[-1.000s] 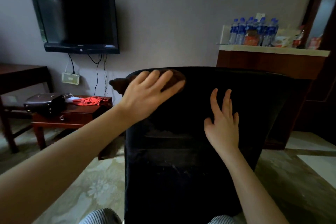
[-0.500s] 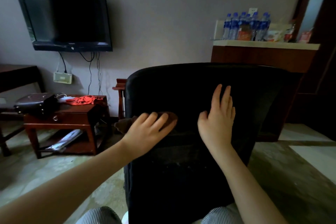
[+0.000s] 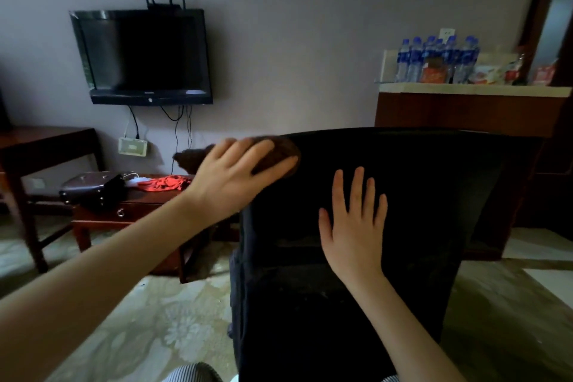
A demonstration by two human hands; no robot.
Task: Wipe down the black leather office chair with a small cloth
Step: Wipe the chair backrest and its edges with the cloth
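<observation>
Chair point(image 3: 403, 195), black leather, stands directly in front of me with its back facing me and filling the middle and right of view. My left hand point(image 3: 235, 177) lies flat on the small brown cloth point(image 3: 280, 149), fingers straight and together, pressing it on the top left corner of the backrest. One end of the cloth sticks out past the chair's edge. My right hand point(image 3: 353, 226) rests palm-down on the middle of the backrest, fingers straight and spread, holding nothing.

Left of the chair is a low wooden table point(image 3: 133, 215) with a shut drawer. On it sit a dark bag point(image 3: 93, 191), closed, contents not visible, and a red garment point(image 3: 164, 182) just beside it. Wall-mounted TV point(image 3: 142, 56) above, screen dark.

Behind the chair to the right, a wooden counter point(image 3: 465, 108) carries a cluster of blue-capped water bottles point(image 3: 434, 59), upright and close together; fill level cannot be told. Snack packets point(image 3: 493, 74) lie beside them.
</observation>
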